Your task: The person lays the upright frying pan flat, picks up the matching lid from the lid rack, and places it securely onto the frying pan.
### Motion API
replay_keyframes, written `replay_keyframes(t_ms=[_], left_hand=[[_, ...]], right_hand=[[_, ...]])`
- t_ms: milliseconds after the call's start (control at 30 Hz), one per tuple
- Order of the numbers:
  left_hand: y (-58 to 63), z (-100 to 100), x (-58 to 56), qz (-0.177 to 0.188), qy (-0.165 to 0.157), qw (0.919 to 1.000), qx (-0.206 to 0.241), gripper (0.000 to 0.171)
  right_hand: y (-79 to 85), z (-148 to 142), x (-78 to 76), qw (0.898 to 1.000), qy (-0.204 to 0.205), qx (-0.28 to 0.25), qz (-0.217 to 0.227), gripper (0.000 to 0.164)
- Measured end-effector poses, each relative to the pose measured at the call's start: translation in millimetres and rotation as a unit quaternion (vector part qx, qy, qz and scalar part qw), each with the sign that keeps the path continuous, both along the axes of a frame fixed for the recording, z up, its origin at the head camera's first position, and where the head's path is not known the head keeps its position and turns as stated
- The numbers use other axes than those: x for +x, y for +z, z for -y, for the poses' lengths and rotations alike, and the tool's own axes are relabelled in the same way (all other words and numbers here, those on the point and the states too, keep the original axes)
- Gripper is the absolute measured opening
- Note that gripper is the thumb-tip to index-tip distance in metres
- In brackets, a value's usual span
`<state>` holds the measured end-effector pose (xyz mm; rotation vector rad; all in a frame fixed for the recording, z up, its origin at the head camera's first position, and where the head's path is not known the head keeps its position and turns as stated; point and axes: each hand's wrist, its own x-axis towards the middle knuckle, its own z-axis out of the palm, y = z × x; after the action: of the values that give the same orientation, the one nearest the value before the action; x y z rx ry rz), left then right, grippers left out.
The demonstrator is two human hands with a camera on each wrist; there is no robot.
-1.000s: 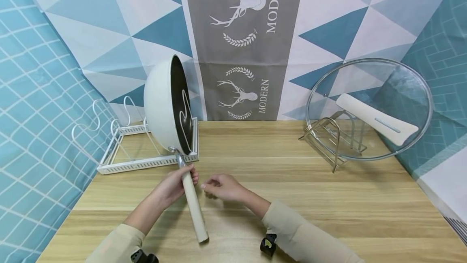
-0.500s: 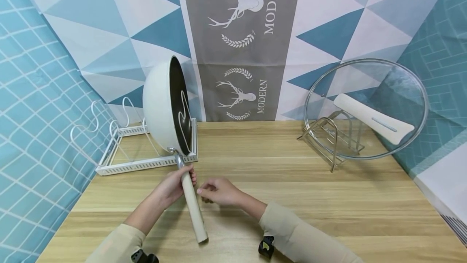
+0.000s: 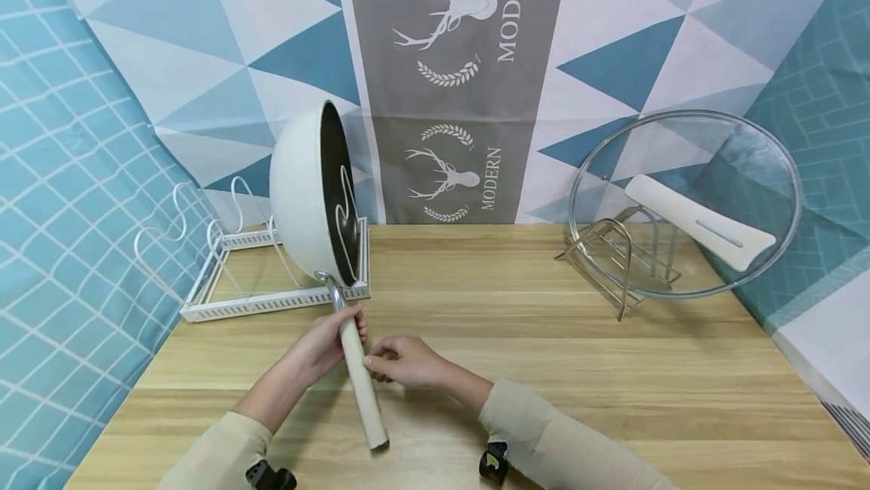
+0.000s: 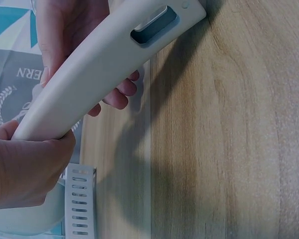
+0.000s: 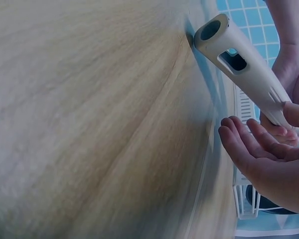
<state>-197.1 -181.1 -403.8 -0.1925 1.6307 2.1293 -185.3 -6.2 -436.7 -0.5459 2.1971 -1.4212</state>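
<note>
A white pan (image 3: 295, 195) with a dark inside stands on its edge in the white wire rack (image 3: 258, 306) at left, its long handle (image 3: 363, 392) pointing toward me. My left hand (image 3: 333, 343) grips that handle close to the pan; the left wrist view shows its fingers (image 4: 27, 169) wrapped round the handle's narrow end. Farther down the handle is my right hand (image 3: 404, 362). Its thumb touches the handle's side, while the other fingers (image 5: 239, 144) lie loosely bent below, not closed round it, in the right wrist view.
On the right, a glass lid (image 3: 734, 173) with a white handle (image 3: 700, 222) leans in a small metal stand (image 3: 621, 263). Both racks rest on a wooden table (image 3: 476, 278). A patterned cloth wall (image 3: 462, 97) rises behind.
My right hand has moved a little left and toward me, from beside the handle to touching it with the thumb. The left hand and the pan stay put.
</note>
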Motion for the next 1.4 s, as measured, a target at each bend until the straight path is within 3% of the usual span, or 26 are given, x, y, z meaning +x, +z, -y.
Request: replay_keyframes(t_ms=[367,667,1000,1400], left_hand=[[1.5,-1.5,-1.5,0.002,0.002,1.0000,0.000,0.016],[0.4,-2.1,-1.8,0.009,0.004,0.9999,-0.003,0.013],[0.9,-2.7,-0.9,0.009,0.010,0.9998,-0.013,0.012],[1.7,-2.0,1.1,0.010,0.005,0.9999,-0.013,0.016]], right_hand=[[5.4,5.7,5.7,0.995,-0.011,-0.046,0.084,0.028],[4.2,10.3,11.4,0.988,-0.017,-0.053,0.147,0.030],[-2.1,8.8,7.6,0.954,0.026,-0.138,0.264,0.035],[-13.2,9.4,6.3,0.921,0.061,-0.191,0.333,0.044]])
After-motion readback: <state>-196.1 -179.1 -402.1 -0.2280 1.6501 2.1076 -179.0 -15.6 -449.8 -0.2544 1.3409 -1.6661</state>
